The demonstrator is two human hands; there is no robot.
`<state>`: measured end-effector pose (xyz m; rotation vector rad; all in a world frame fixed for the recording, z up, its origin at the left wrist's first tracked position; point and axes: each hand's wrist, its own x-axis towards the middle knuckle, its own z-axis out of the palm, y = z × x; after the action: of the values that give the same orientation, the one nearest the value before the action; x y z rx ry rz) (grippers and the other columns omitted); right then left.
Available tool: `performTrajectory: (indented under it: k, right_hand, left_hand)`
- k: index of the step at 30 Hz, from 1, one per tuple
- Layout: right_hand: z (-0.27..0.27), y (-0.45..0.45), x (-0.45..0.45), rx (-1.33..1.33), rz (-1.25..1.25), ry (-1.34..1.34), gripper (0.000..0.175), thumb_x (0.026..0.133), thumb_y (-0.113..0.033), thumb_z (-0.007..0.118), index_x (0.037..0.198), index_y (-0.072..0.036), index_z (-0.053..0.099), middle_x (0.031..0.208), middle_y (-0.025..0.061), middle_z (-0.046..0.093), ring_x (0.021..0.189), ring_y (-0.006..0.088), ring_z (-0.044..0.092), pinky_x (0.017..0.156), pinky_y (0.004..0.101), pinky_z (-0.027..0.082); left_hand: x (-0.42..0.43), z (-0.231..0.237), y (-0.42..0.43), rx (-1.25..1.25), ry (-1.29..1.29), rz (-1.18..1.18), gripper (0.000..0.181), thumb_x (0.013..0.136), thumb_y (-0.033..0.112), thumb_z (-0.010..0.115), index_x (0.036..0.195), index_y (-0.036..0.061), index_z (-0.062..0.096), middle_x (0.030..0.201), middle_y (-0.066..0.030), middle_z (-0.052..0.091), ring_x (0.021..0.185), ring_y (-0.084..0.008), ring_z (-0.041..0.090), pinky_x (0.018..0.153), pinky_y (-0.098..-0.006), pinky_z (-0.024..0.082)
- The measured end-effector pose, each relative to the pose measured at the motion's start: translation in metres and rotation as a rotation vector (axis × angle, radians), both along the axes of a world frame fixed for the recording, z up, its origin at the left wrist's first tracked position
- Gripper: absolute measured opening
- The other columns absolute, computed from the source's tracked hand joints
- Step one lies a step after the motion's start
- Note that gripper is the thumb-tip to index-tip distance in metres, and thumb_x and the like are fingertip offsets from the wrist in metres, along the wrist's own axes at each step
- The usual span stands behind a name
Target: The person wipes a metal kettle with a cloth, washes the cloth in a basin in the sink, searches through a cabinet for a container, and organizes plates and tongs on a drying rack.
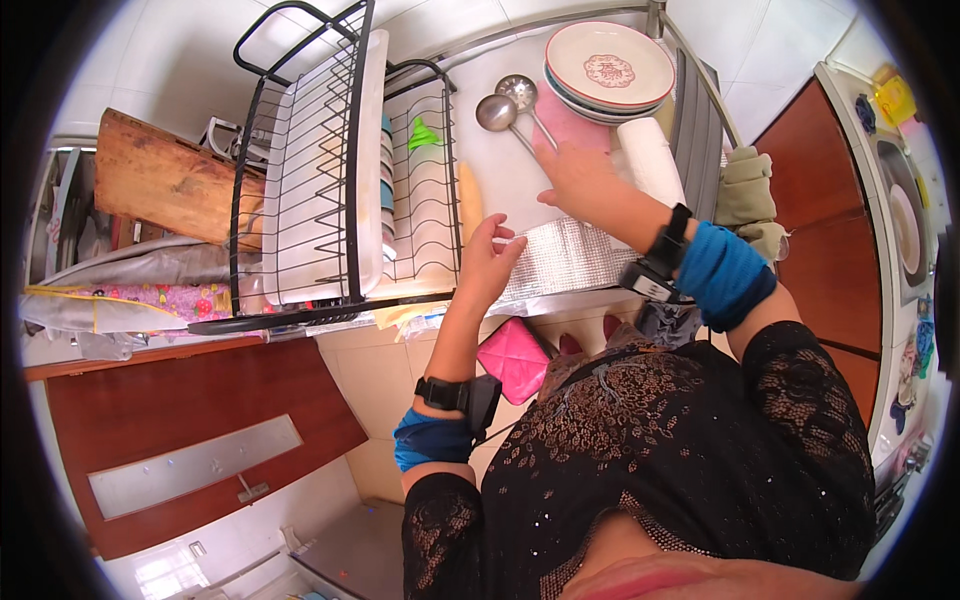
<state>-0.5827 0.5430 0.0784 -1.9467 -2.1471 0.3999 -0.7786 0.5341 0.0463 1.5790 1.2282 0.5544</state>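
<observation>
My right hand (581, 180) reaches over the worktop (480, 67) with its thumb apart from its fingers. Its fingertips are at the handle ends of a metal ladle (496, 113) and a slotted skimmer ladle (517, 91); whether they touch is hidden. Under and beyond that hand lies a pink cloth (562, 112). A stack of shallow plates (609, 67) with red rims stands behind it, and a white paper roll (651, 157) lies beside it. My left hand (489, 259) hovers, fingers loosely curled and empty, near a silver foil mat (566, 259) at the front edge.
A black wire dish rack (352, 150) holds a white tray (375, 165), stacked bowls (387, 172) and a green funnel (422, 133). A wooden cutting board (165, 176) leans at left. Green cloth (746, 199) hangs at the right end. A pink stool seat (514, 360) is below.
</observation>
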Motion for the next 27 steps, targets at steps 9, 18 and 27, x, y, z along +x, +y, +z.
performTrajectory:
  k: [9,18,27]
  right_hand:
    - [-0.051,0.020,-0.010,0.009,-0.094,0.097,0.070,0.064,0.001,0.054,0.128,-0.002,0.024,0.096,0.0215,0.049,0.083,0.0352,0.054,0.066,0.0406,0.045]
    - [-0.045,0.027,-0.016,0.046,-0.249,0.086,0.041,0.064,-0.007,0.057,0.102,0.003,0.045,0.072,0.0161,0.059,0.064,0.0266,0.060,0.056,0.0363,0.047]
    - [0.015,-0.005,-0.009,-0.042,-0.211,1.522,0.012,0.063,0.000,0.059,0.072,-0.006,0.054,0.069,0.0032,0.054,0.064,0.0127,0.053,0.055,0.0249,0.046]
  left_hand:
    - [-0.032,0.009,-0.037,-0.193,-0.166,-0.016,0.034,0.078,0.015,0.058,0.106,-0.0026,0.049,0.082,-0.0043,0.055,0.067,-0.0097,0.052,0.058,-0.0218,0.044]
    - [-0.049,-0.017,-0.077,-0.338,-0.216,0.003,0.032,0.080,0.017,0.056,0.108,0.0018,0.050,0.085,-0.0017,0.053,0.071,-0.0081,0.052,0.060,-0.0208,0.043]
    - [-0.123,-0.022,-0.136,-0.288,-0.319,0.111,0.030,0.081,0.013,0.054,0.109,0.0010,0.048,0.085,-0.0022,0.052,0.073,-0.0083,0.051,0.063,-0.0209,0.043]
